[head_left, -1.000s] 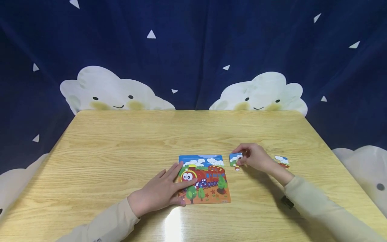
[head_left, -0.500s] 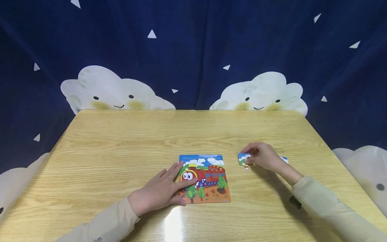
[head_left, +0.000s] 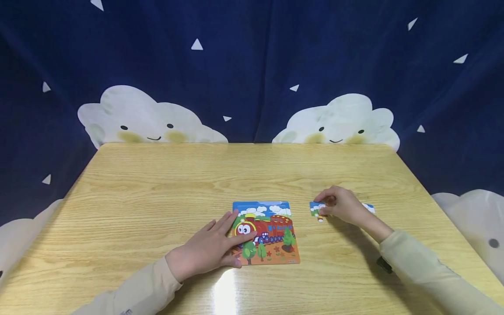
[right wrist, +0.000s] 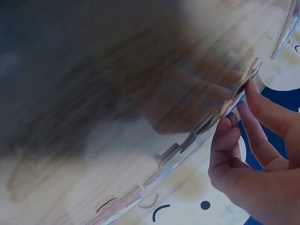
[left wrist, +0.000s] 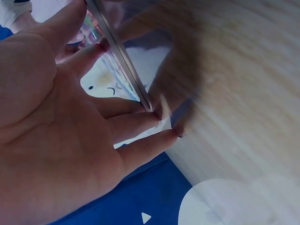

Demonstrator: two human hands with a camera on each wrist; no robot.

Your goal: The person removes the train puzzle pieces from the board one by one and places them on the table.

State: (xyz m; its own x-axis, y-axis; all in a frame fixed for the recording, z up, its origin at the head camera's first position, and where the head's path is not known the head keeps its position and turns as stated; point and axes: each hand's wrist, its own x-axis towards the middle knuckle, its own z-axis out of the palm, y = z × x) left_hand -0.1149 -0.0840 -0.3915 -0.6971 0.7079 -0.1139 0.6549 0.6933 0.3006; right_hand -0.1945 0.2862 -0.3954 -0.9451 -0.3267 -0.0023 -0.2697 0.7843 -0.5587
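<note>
A square train puzzle board, printed with a red smiling engine, trees and clouds, lies flat on the table. My left hand rests on its left side with spread fingers, some over the picture; in the left wrist view the fingertips reach past the board's edge. To the right of the board, my right hand pinches a jigsaw piece with blue sky, green and a small red part. The right wrist view shows this piece between thumb and fingers, close over the tabletop.
Beyond the right hand lies another sky-coloured piece, partly hidden by the wrist. More loose pieces show in a row in the right wrist view. The wooden table ends at a dark blue curtain with clouds.
My right hand has carried the pinched piece a little to the right, away from the board, then dipped slightly. It now covers more of the far piece. The left hand has stayed put.
</note>
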